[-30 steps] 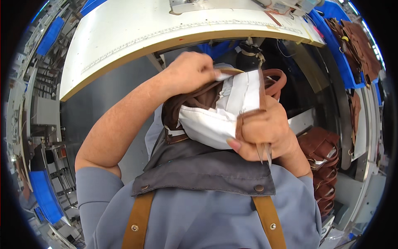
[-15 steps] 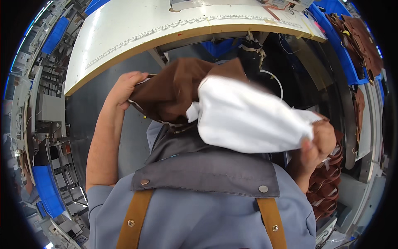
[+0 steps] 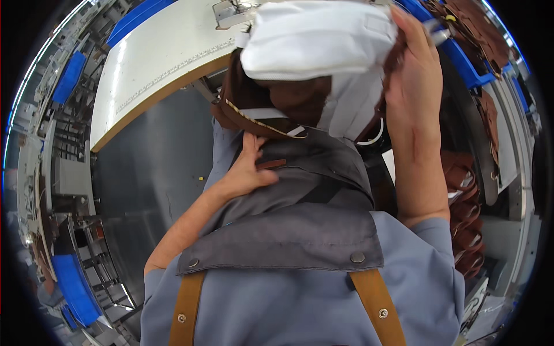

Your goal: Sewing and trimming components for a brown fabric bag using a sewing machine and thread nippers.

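A brown bag (image 3: 234,95) with its white lining (image 3: 311,43) turned outward is raised in front of me, partly over the table's edge. Along its lower opening runs a gold-toothed zipper (image 3: 259,124). My right hand (image 3: 412,75) grips the bag's right side, the fingertips blurred at the top of the lining. My left hand (image 3: 248,170) is under the zipper edge, its fingertips at the bag and its thumb standing apart. Beside that hand a small brown strip (image 3: 271,164) lies on my dark grey apron (image 3: 283,236).
A white worktable (image 3: 156,63) with a ruler along its edge stands ahead; a metal machine part (image 3: 231,14) sits on it. To the right are a blue bin (image 3: 461,63) with brown pieces and a stack of brown items (image 3: 461,219). Blue bins (image 3: 72,288) stand at left.
The bag has moved up and away from me, its zipper edge now facing me. My right hand has risen with it. My left hand has left the bag's left edge and moved right, below the zipper.
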`<state>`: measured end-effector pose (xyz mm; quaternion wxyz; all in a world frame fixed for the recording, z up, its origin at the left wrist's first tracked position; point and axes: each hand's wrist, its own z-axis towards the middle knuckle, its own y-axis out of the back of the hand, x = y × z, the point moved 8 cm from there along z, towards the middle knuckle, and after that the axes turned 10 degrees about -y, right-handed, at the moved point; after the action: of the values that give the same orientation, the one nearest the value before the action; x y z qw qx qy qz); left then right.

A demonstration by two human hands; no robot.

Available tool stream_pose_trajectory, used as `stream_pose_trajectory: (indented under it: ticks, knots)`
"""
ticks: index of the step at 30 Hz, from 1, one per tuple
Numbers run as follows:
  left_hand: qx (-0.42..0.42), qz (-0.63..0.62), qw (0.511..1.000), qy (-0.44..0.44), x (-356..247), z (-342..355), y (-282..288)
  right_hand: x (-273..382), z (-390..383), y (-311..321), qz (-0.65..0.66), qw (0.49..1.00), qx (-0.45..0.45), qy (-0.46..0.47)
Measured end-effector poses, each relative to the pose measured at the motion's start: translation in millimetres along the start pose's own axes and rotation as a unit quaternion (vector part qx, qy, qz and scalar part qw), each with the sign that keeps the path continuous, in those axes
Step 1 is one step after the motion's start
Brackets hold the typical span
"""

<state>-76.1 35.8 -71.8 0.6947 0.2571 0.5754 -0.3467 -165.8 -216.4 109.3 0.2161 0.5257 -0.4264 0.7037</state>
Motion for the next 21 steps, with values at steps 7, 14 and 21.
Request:
stream_pose_trajectory:
  ticks: [7, 14, 21]
  knots:
    - [-0.121, 0.020, 0.967, 0.224, 5.5, 43.9, 0.0, 60.0, -47.5, -81.0, 0.147, 0.988, 0.033, -0.019]
    - [-0.110, -0.137, 0.984, -0.035, -35.2, 44.2, 86.5, 79.0, 18.5, -15.1, 0.095, 0.992, 0.055, 0.057]
    - [-0.109, -0.271, 0.954, -0.066, -86.2, 12.6, 104.8, -89.2, 157.1, 53.6, -0.097, 0.971, 0.171, -0.139]
